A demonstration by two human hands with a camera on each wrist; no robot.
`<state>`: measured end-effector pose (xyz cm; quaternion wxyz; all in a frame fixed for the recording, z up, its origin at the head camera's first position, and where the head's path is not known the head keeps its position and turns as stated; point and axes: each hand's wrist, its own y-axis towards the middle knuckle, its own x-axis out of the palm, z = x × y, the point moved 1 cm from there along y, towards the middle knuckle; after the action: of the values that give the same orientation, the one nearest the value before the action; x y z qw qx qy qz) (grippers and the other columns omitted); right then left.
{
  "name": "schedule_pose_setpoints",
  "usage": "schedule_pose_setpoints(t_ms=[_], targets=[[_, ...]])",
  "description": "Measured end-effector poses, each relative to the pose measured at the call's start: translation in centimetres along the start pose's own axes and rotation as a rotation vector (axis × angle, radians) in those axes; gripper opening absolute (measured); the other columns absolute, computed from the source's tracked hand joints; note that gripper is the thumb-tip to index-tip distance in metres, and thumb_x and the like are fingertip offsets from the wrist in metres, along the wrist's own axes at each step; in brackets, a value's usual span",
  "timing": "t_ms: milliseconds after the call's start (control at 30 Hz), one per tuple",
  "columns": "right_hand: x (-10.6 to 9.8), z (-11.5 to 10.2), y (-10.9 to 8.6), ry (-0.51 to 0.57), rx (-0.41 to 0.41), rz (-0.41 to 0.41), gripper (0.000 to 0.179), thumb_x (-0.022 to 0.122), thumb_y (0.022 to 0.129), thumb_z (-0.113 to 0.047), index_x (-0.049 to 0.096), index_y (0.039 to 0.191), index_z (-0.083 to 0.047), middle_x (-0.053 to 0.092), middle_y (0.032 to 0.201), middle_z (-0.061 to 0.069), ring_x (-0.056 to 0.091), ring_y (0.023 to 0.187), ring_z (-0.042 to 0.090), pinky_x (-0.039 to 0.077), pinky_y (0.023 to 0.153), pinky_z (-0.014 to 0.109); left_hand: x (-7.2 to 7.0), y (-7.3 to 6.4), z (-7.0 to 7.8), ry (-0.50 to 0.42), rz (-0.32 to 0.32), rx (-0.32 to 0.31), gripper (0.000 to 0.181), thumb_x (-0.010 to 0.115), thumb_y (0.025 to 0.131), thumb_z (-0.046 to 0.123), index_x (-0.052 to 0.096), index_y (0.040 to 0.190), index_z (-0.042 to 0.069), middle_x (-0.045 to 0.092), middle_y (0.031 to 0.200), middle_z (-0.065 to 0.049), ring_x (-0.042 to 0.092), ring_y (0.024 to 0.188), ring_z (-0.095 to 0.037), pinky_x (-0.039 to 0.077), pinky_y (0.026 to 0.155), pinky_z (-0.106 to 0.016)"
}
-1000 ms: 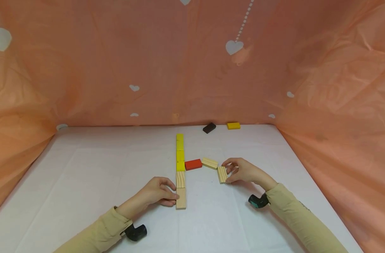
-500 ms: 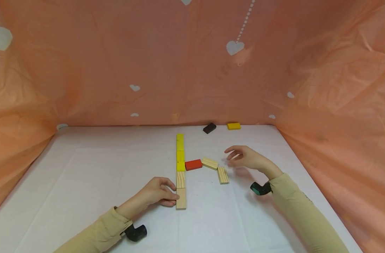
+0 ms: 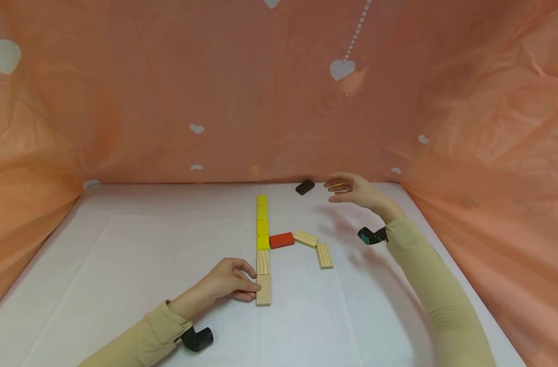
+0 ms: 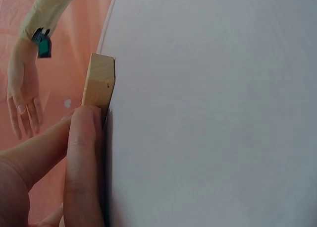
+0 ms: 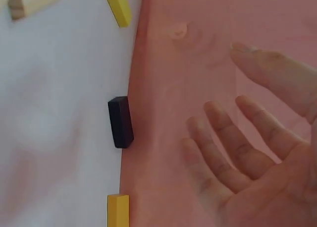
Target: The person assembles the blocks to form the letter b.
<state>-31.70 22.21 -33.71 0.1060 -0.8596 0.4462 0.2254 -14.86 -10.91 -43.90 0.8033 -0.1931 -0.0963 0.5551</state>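
My left hand (image 3: 227, 280) rests against the left side of a plain wooden block (image 3: 263, 296), its thumb tip lying on the top. That block is nearest me in a straight row, below a striped wooden block (image 3: 262, 262) and two yellow blocks (image 3: 262, 207). My right hand (image 3: 357, 192) hovers over the table's back right, fingers spread and holding nothing. It partly hides a yellow block behind it; the right wrist view shows this yellow block (image 5: 118, 212) near a dark block (image 5: 121, 123).
From the row, a red block (image 3: 282, 240), a pale wooden block (image 3: 306, 238) and a striped block (image 3: 325, 256) curve off to the right. The white tabletop (image 3: 168, 224) ends at a peach curtain (image 3: 233, 102) with hearts. Each wrist carries a black device (image 3: 371, 236).
My right hand has let go of the striped block at the curve's end, lifted away and moved back towards the far yellow block. The left hand has stayed in place.
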Motion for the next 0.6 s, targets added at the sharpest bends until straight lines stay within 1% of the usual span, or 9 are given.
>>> schedule_pose_setpoints(t_ms=[100, 167, 233, 300, 400, 500, 600], targets=[[-0.5, 0.3, 1.2, -0.007, -0.019, 0.004, 0.06, 0.071, 0.085, -0.001, 0.043, 0.137, 0.003, 0.048, 0.133, 0.025, 0.045, 0.124, 0.039, 0.041, 0.105, 0.044, 0.0, 0.1, 0.0, 0.012, 0.001, 0.005, 0.033, 0.077, 0.078, 0.0, 0.055, 0.103, -0.006, 0.069, 0.076, -0.013, 0.066, 0.06, -0.016, 0.059, 0.06, -0.029], [-0.7, 0.7, 2.1, -0.017, -0.024, 0.01, 0.061, 0.071, 0.085, -0.001, 0.042, 0.138, 0.004, 0.046, 0.135, 0.027, 0.043, 0.126, 0.04, 0.037, 0.107, 0.047, 0.0, 0.1, 0.0, 0.02, 0.004, 0.006, 0.034, 0.077, 0.078, 0.001, 0.055, 0.103, -0.006, 0.069, 0.076, -0.013, 0.066, 0.06, -0.016, 0.059, 0.06, -0.029], [-0.8, 1.3, 3.1, -0.017, -0.024, 0.017, 0.061, 0.071, 0.085, -0.001, 0.042, 0.138, 0.003, 0.046, 0.136, 0.027, 0.042, 0.126, 0.04, 0.038, 0.106, 0.048, 0.0, 0.0, 0.0, 0.032, 0.003, 0.01, 0.034, 0.077, 0.078, 0.001, 0.055, 0.103, -0.006, 0.069, 0.076, -0.013, 0.066, 0.06, -0.016, 0.059, 0.06, -0.029], [-0.8, 2.1, 4.0, -0.013, -0.025, 0.021, 0.06, 0.071, 0.085, -0.001, 0.043, 0.139, 0.001, 0.045, 0.137, 0.026, 0.042, 0.127, 0.039, 0.04, 0.104, 0.046, 0.0, 0.0, 0.0, 0.022, -0.007, 0.007, 0.034, 0.077, 0.078, 0.002, 0.055, 0.103, -0.006, 0.069, 0.077, -0.013, 0.066, 0.061, -0.016, 0.059, 0.06, -0.029], [-0.6, 3.1, 5.0, -0.023, -0.025, 0.033, 0.061, 0.069, 0.085, 0.002, 0.042, 0.139, 0.002, 0.044, 0.139, 0.024, 0.041, 0.129, 0.037, 0.041, 0.103, 0.047, 0.1, -0.1, -0.1, 0.014, -0.026, 0.02, 0.033, 0.077, 0.079, 0.002, 0.055, 0.102, -0.006, 0.069, 0.077, -0.013, 0.067, 0.061, -0.016, 0.059, 0.061, -0.029], [-0.3, 3.8, 6.1, -0.048, -0.032, 0.045, 0.06, 0.067, 0.086, 0.005, 0.04, 0.139, 0.005, 0.043, 0.14, 0.025, 0.038, 0.131, 0.037, 0.036, 0.106, 0.052, 0.0, -0.2, 0.0, 0.01, -0.031, 0.029, 0.033, 0.077, 0.079, 0.001, 0.055, 0.102, -0.006, 0.069, 0.077, -0.013, 0.067, 0.061, -0.016, 0.059, 0.061, -0.029], [0.1, 4.2, 7.3, -0.079, -0.03, 0.047, 0.058, 0.065, 0.085, 0.008, 0.04, 0.138, 0.009, 0.043, 0.139, 0.026, 0.038, 0.131, 0.039, 0.035, 0.107, 0.053, -0.1, -0.2, 0.1, 0.016, -0.019, 0.026, 0.032, 0.077, 0.079, 0.001, 0.055, 0.102, -0.006, 0.069, 0.077, -0.013, 0.067, 0.061, -0.016, 0.059, 0.061, -0.029]])
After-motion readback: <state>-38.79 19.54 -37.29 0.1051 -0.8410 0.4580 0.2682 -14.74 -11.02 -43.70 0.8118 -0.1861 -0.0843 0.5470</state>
